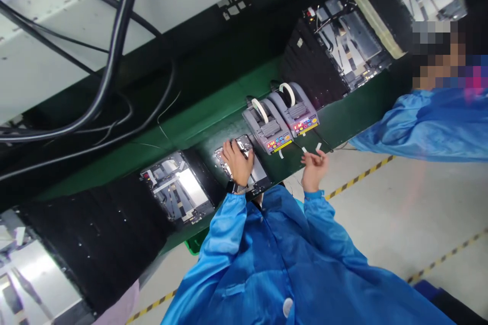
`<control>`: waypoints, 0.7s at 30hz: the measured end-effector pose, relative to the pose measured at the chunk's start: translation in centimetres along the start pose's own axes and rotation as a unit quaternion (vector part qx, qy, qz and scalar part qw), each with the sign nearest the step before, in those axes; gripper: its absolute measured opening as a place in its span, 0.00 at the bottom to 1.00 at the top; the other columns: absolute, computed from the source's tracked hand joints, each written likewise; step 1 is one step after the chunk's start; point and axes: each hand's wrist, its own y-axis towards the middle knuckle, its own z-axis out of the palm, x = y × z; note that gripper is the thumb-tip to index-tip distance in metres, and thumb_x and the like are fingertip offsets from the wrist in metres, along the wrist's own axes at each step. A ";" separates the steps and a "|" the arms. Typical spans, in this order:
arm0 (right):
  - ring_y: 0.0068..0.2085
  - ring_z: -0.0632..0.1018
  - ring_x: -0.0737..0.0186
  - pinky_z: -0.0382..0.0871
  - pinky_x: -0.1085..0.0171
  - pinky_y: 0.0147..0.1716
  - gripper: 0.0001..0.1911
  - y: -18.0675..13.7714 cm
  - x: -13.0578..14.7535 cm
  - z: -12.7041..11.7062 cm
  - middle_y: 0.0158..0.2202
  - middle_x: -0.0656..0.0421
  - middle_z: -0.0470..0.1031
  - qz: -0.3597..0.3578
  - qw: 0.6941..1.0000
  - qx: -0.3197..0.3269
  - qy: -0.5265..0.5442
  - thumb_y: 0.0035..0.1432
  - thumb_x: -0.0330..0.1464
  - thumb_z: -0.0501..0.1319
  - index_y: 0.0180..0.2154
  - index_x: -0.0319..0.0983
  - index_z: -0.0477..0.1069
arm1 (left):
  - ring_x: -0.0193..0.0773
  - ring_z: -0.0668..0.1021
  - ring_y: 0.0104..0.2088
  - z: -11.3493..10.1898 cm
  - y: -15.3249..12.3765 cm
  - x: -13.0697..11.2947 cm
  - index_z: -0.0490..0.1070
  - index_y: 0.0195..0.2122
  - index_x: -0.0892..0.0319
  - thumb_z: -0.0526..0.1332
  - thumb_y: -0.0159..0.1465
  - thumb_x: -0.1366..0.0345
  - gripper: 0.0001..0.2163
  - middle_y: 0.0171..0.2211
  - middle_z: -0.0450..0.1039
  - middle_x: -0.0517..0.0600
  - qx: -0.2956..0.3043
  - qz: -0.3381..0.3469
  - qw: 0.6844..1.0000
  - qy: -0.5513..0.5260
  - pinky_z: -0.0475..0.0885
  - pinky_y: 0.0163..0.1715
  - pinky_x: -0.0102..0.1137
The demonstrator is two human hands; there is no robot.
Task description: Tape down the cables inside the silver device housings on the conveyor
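My left hand [238, 162] lies on an opened electronic device [259, 175] in a black tray on the green conveyor belt [213, 111], its fingers stretched over the device's far end. My right hand [314, 168] is raised just off the belt's near edge, fingers curled in a pinch, with small white tape strips [305, 151] at the fingertips. Two grey tape dispensers [267, 127] [297, 109] with white rolls stand on the belt between and just beyond my hands. Both my arms are in blue sleeves.
Another opened device [175, 188] lies to the left on black trays, and more [351, 45] lie to the right. A second person in a blue coat [430, 122] is at the right. Black cables [114, 51] hang over the far side. The floor [400, 213] has yellow-black striped lines.
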 end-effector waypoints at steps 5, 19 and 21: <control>0.44 0.81 0.59 0.79 0.55 0.50 0.24 -7.6 1.1 -2.1 0.44 0.55 0.78 -0.074 0.974 0.170 -0.132 0.63 0.41 0.64 0.58 0.43 0.65 | 0.59 0.56 0.74 0.7 1.3 1.0 0.61 0.68 0.65 0.60 0.69 0.51 0.31 0.70 0.59 0.67 0.018 -0.002 1.000 0.002 0.42 0.72 0.60; 0.66 0.72 0.50 0.68 0.44 0.66 0.34 -7.3 -1.8 11.9 0.66 0.43 0.68 -0.348 0.808 0.432 -0.199 0.73 0.31 0.47 0.75 0.36 0.40 | 0.54 0.66 0.67 -1.7 3.2 0.9 0.66 0.66 0.49 0.58 0.71 0.54 0.22 0.65 0.69 0.56 0.102 -0.053 0.991 0.063 0.49 0.72 0.55; 0.67 0.71 0.48 0.67 0.43 0.66 0.36 -6.8 -2.2 12.0 0.66 0.43 0.68 -0.371 0.787 0.439 -0.224 0.72 0.29 0.47 0.76 0.36 0.38 | 0.54 0.66 0.67 -1.9 3.5 1.0 0.66 0.65 0.49 0.59 0.70 0.55 0.22 0.64 0.70 0.55 0.109 -0.049 0.991 0.062 0.48 0.72 0.56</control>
